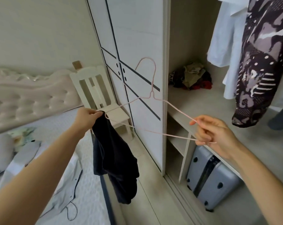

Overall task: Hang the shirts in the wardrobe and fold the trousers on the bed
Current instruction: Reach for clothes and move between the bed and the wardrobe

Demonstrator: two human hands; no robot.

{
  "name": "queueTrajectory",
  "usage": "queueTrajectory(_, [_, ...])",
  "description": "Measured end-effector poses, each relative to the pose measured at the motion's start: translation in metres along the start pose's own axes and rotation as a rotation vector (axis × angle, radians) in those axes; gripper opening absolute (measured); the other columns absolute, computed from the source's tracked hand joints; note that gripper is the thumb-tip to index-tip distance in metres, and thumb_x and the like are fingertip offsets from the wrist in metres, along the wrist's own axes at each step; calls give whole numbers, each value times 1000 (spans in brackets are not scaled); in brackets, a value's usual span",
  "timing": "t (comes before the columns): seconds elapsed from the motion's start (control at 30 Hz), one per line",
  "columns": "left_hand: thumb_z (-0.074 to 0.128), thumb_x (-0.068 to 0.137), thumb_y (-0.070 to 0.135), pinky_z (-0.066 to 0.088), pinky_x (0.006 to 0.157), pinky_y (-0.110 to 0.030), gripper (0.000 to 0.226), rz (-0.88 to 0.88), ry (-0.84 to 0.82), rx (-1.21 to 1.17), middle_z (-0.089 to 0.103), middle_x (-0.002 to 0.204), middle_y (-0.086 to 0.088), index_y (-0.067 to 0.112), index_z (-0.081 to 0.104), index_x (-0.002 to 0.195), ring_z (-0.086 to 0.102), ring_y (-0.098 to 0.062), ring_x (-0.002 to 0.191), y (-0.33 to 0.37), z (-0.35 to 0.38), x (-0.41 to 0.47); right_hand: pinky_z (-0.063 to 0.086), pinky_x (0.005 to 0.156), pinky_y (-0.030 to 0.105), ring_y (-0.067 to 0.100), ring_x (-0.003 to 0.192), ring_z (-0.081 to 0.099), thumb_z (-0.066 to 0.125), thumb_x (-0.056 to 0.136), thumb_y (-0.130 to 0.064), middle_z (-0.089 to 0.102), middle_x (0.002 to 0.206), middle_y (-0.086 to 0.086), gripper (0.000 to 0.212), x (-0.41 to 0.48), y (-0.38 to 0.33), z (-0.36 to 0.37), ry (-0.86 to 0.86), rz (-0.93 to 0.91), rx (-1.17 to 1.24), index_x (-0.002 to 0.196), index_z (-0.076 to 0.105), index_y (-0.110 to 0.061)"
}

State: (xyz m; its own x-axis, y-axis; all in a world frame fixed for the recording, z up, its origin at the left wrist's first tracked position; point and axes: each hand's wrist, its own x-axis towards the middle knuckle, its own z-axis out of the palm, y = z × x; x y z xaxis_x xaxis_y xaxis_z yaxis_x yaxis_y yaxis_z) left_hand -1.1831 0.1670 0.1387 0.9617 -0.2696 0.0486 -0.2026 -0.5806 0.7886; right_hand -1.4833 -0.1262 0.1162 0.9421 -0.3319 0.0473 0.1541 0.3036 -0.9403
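Observation:
A black shirt (112,153) hangs limp from my left hand (86,116), which grips its top edge at the left tip of a pink wire hanger (151,88). My right hand (213,133) pinches the hanger's right end, fingers curled round both wires. The hanger is held level in front of the open wardrobe (202,98), hook pointing up. Inside the wardrobe at the upper right hang a white shirt (225,46) and a dark patterned garment (260,65). On the bed (88,184) at the lower left lies a light garment (45,189).
A heap of clothes (191,76) sits on the wardrobe shelf. A grey suitcase (209,177) stands below the shelf. The white sliding door (137,62) is on the left, with a white chair (97,93) beside the padded headboard (32,95). A black cable (72,208) lies on the bed.

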Motion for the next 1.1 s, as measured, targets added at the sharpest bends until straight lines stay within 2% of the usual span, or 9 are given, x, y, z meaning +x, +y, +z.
queueTrajectory(0.2, [67, 92, 24, 46, 70, -33, 18, 95, 6, 208, 67, 78, -8, 9, 73, 83, 61, -24, 75, -14, 6, 9, 31, 45, 25, 14, 44, 27, 52, 92, -18, 30, 50, 2, 20, 8, 24, 12, -34, 114, -31, 94, 67, -5])
queueTrajectory(0.37, [68, 91, 27, 40, 58, -26, 18, 276, -87, 384, 66, 70, 4, 18, 71, 76, 60, -13, 69, -3, 31, -5, 27, 48, 27, 16, 49, 22, 50, 100, -17, 26, 54, 4, 21, 17, 47, 33, -41, 128, -145, 94, 67, -6])
queueTrajectory(0.5, [72, 89, 26, 37, 53, -14, 18, 333, -240, 175, 65, 58, 8, 17, 75, 74, 52, -5, 53, 14, 43, -22, 28, 50, 28, 19, 51, 20, 50, 100, -18, 25, 56, 6, 20, 18, 63, 43, -130, 197, -179, 93, 65, -6])
queueTrajectory(0.6, [72, 89, 26, 42, 59, -21, 18, 319, -331, 66, 68, 63, -6, 21, 77, 73, 54, -8, 59, 26, 42, -34, 33, 53, 28, 17, 52, 24, 54, 97, -18, 27, 57, 5, 19, 14, 73, 44, -111, 188, -139, 82, 63, -12])
queueTrajectory(0.7, [69, 92, 19, 49, 54, -15, 26, 237, -330, -85, 67, 58, 2, 21, 78, 68, 60, -4, 54, 38, 37, -43, 35, 53, 27, 15, 52, 24, 56, 91, -21, 28, 56, 2, 17, 12, 77, 44, -100, 167, -65, 76, 59, -13])
queueTrajectory(0.83, [59, 98, 19, 60, 68, -29, 33, 157, -391, -226, 75, 75, -9, 12, 77, 72, 73, -23, 69, 51, 34, -57, 30, 53, 27, 15, 50, 22, 54, 90, -18, 26, 53, 1, 20, 11, 79, 40, -70, 121, 11, 72, 55, -11])
queueTrajectory(0.97, [45, 105, 30, 53, 80, -36, 44, 424, -452, 91, 71, 69, -2, 9, 69, 74, 69, -16, 70, 53, 23, -66, 28, 52, 26, 14, 49, 22, 57, 92, -18, 25, 54, 0, 23, 9, 75, 31, -113, 106, 104, 71, 50, -9])
queueTrajectory(1.03, [49, 103, 28, 48, 78, -33, 31, 647, -382, 316, 63, 77, 1, 12, 70, 88, 59, -13, 76, 50, 22, -67, 30, 52, 25, 13, 49, 23, 60, 90, -18, 24, 54, 0, 24, 7, 71, 26, -114, 109, 173, 70, 49, -9])
queueTrajectory(1.1, [57, 98, 25, 37, 80, -27, 19, 807, -276, 399, 55, 90, -3, 13, 70, 105, 49, -18, 87, 49, 25, -68, 30, 52, 25, 12, 48, 24, 60, 89, -17, 25, 53, -1, 24, 5, 68, 23, -108, 108, 215, 69, 50, -9])
